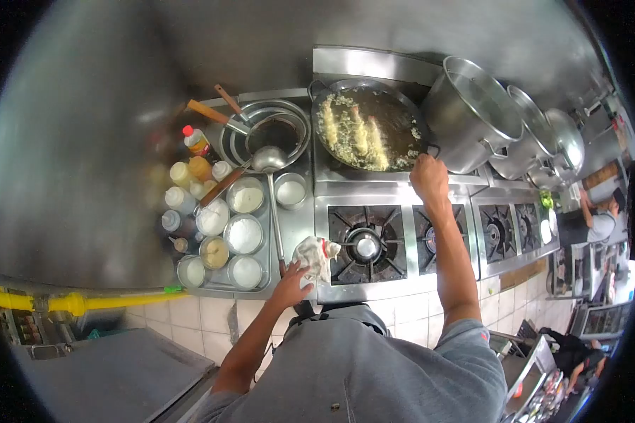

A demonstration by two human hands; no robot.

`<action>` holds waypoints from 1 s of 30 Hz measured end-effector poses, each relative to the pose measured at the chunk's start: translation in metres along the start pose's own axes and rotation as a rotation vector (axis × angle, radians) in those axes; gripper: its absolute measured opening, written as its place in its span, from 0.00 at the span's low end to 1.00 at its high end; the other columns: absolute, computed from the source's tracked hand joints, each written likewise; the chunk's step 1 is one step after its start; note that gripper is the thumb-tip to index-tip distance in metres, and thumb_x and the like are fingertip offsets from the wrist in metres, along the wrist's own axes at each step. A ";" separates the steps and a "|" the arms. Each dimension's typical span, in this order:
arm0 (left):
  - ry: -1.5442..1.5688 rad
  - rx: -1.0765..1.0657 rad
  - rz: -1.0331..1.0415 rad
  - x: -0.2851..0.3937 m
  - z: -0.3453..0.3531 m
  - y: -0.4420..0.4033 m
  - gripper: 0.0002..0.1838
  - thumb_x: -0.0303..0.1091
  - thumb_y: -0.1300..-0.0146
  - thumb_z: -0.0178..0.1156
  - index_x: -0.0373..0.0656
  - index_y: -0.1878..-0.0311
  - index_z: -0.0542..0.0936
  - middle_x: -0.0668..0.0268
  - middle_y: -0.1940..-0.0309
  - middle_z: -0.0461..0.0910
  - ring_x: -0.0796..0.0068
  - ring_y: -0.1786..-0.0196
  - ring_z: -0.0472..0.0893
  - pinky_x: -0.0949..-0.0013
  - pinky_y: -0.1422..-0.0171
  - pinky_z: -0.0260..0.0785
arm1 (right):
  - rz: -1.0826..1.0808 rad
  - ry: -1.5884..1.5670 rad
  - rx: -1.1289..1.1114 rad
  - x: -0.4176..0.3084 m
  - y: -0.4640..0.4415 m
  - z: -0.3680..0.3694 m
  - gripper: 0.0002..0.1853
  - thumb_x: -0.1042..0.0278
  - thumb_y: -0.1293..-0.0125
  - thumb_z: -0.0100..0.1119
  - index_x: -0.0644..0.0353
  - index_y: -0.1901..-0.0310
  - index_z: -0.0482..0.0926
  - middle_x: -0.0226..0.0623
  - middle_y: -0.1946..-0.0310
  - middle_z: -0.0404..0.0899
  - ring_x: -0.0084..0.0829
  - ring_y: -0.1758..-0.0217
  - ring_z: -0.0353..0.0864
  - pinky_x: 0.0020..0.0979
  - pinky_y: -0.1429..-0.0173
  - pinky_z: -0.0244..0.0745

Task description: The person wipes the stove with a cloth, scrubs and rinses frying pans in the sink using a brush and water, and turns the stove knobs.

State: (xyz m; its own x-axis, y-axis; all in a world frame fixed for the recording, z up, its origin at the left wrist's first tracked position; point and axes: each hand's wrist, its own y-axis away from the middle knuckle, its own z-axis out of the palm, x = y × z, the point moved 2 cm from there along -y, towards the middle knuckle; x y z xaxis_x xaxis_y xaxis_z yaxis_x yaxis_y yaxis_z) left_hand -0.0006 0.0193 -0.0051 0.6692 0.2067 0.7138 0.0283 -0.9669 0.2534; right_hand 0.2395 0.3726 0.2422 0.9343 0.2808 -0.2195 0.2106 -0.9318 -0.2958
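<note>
My right fingers (425,171) are closed together at the near edge of the frying pan (402,113), the battered pieces (361,134) lie leftward beyond them, and my left fingers (293,276), apart, touch the white cloth (312,258).

L hand (290,286) by cloth (315,258); R hand (429,178) nr pan (402,156).

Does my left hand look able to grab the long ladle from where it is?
Probably yes: the left hand is right by the handle end of the ladle, with nothing visible blocking it, only the crumpled cloth alongside.
</note>
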 end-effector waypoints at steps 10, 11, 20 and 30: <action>0.154 0.011 0.001 0.023 -0.019 0.046 0.35 0.48 0.36 0.67 0.40 0.30 0.74 0.40 0.26 0.65 0.45 0.23 0.64 0.56 0.21 0.59 | -0.019 -0.036 0.032 -0.025 -0.018 0.027 0.10 0.70 0.37 0.55 0.64 0.71 0.84 0.59 0.70 0.85 0.59 0.62 0.87 0.50 0.54 0.85; 0.177 0.012 -0.011 0.022 -0.019 0.050 0.34 0.47 0.35 0.67 0.39 0.30 0.74 0.41 0.27 0.66 0.46 0.23 0.65 0.56 0.20 0.58 | 0.005 -0.006 0.018 -0.024 -0.022 0.028 0.11 0.69 0.35 0.53 0.64 0.70 0.83 0.59 0.69 0.85 0.59 0.62 0.87 0.51 0.54 0.84; 0.240 0.054 -0.114 0.013 -0.029 0.078 0.35 0.51 0.35 0.67 0.40 0.30 0.74 0.41 0.27 0.66 0.47 0.23 0.66 0.55 0.21 0.59 | -0.187 -0.056 0.024 -0.085 -0.093 0.046 0.13 0.64 0.27 0.50 0.57 0.60 0.85 0.52 0.60 0.87 0.56 0.55 0.86 0.54 0.50 0.80; 0.333 0.115 -0.202 0.023 -0.043 0.100 0.34 0.50 0.34 0.67 0.44 0.29 0.74 0.47 0.28 0.70 0.50 0.24 0.67 0.56 0.22 0.59 | -0.150 0.082 -0.096 -0.054 -0.146 0.104 0.14 0.59 0.27 0.49 0.50 0.57 0.86 0.46 0.53 0.85 0.52 0.49 0.86 0.50 0.46 0.82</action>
State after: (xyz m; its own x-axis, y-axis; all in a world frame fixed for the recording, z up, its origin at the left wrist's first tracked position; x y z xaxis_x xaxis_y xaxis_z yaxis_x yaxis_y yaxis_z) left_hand -0.0140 -0.0666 0.0648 0.3653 0.4129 0.8343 0.2299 -0.9085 0.3490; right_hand 0.1283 0.5172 0.2009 0.9098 0.4024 -0.1020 0.3722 -0.8995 -0.2287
